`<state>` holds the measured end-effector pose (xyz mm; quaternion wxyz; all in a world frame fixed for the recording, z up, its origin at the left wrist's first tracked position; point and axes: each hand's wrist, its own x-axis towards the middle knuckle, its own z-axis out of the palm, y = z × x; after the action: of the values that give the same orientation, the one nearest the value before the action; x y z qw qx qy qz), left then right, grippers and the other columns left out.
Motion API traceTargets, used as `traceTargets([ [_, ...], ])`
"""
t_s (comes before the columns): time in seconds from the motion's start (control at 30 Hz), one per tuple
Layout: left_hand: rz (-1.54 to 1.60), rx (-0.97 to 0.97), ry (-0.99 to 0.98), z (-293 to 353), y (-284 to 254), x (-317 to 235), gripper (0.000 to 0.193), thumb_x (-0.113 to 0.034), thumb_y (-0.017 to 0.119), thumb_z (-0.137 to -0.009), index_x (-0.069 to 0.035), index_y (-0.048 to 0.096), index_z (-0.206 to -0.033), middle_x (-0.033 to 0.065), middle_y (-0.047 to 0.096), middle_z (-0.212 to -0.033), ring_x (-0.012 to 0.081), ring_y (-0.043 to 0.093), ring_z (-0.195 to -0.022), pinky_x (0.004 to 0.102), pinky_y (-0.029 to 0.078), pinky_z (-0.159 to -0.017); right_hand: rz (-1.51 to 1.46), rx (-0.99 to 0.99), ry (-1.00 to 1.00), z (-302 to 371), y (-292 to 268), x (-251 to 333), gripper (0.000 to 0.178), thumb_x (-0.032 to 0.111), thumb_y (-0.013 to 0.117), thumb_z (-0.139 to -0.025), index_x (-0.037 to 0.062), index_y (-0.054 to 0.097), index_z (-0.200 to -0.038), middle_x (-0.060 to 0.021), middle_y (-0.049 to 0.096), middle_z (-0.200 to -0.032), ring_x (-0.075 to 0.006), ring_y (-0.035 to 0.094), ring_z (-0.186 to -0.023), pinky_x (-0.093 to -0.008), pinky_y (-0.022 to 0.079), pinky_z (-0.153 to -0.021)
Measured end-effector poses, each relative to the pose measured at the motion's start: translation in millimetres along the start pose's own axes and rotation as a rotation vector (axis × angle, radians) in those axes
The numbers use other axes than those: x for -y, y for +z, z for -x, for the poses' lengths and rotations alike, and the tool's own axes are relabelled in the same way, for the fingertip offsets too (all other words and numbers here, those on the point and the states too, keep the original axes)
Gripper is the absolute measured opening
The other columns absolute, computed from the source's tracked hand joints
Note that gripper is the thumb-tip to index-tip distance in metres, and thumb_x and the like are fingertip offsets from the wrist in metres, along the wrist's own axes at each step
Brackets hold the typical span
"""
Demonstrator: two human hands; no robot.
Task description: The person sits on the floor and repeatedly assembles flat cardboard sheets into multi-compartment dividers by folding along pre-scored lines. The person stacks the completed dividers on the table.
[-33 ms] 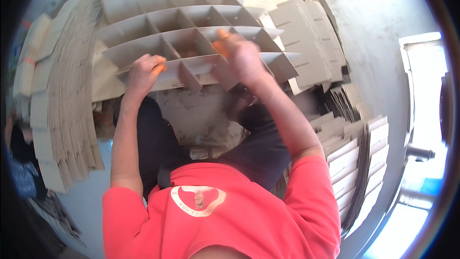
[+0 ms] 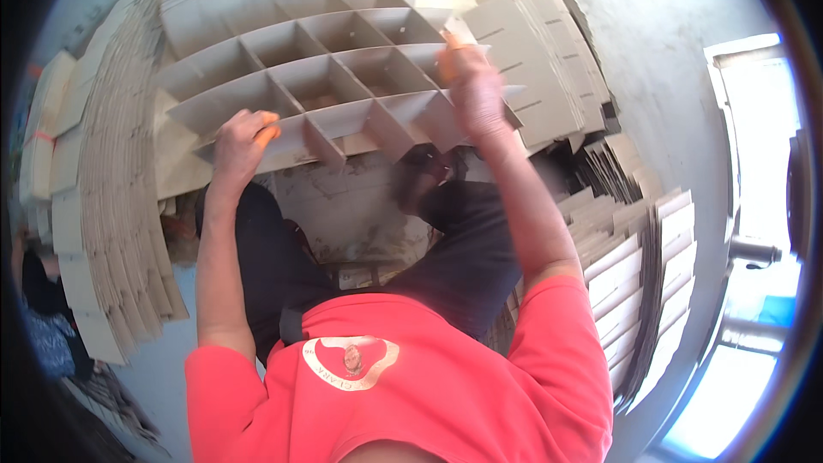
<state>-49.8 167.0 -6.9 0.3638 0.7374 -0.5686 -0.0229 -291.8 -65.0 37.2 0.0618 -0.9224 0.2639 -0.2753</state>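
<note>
While the left hand (image 2: 240, 146) pinches the cardboard grid (image 2: 313, 80), the right hand (image 2: 474, 90) extends farther, grip unclear.

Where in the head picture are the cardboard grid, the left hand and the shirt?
Grid (image 2: 313, 81): head view, on a middle strip.
Left hand (image 2: 237, 146): head view, on its back.
Shirt (image 2: 441, 377): head view, on its red front.

The divider grid (image 2: 309, 77) stands between a left sheet stack (image 2: 120, 163) and a right sheet pile (image 2: 536, 69), left hand (image 2: 240, 147) at its near-left edge, right hand (image 2: 477, 90) at its right end, with a strip stack (image 2: 624, 296) right of the legs (image 2: 459, 270).
</note>
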Motion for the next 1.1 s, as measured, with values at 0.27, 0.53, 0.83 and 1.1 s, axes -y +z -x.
traceTargets([
  [0.27,-0.038,0.041,-0.048,-4.2,0.5,-16.8,0.026,-0.004,0.075,-0.071,0.000,0.068,-0.095,0.0122,0.063,-0.077,0.0236,0.060,-0.069,0.0329,0.047,-0.063,0.788,0.154,0.729,92.1,-60.1,-192.9,0.064,0.033,0.075,-0.076,0.0050,0.048,-0.126,-0.0124,0.054,-0.116,-0.0312,0.050,-0.111,-0.0475,0.045,-0.087],
  [0.53,-0.076,0.079,-0.068,-6.0,0.3,-17.3,0.028,-0.006,0.076,-0.069,0.001,0.068,-0.095,0.0131,0.064,-0.080,0.0255,0.061,-0.072,0.0336,0.047,-0.066,0.663,0.199,0.742,101.0,-76.2,-227.2,0.058,0.031,0.083,-0.067,0.0049,0.052,-0.107,-0.0170,0.061,-0.105,-0.0357,0.058,-0.101,-0.0451,0.049,-0.078],
  [0.83,-0.051,0.068,-0.091,-5.1,-2.7,-22.7,0.030,-0.008,0.076,-0.070,0.001,0.068,-0.098,0.0137,0.065,-0.085,0.0266,0.062,-0.077,0.0338,0.048,-0.071,0.578,-0.045,0.657,87.4,-100.9,-211.7,0.038,0.034,0.070,-0.081,0.0066,0.050,-0.099,-0.0214,0.066,-0.081,-0.0411,0.064,-0.078,-0.0502,0.047,-0.065],
  [1.1,-0.182,-0.100,-0.089,17.9,-31.0,-3.6,0.039,-0.012,0.079,-0.067,-0.002,0.067,-0.103,0.0103,0.066,-0.093,0.0257,0.059,-0.092,0.0359,0.047,-0.080,-0.072,-0.300,0.291,6.7,-117.9,-42.1,0.037,0.009,0.070,-0.082,0.0020,0.057,-0.115,-0.0082,0.054,-0.062,-0.0149,0.050,-0.053,-0.0285,0.043,-0.052],
])
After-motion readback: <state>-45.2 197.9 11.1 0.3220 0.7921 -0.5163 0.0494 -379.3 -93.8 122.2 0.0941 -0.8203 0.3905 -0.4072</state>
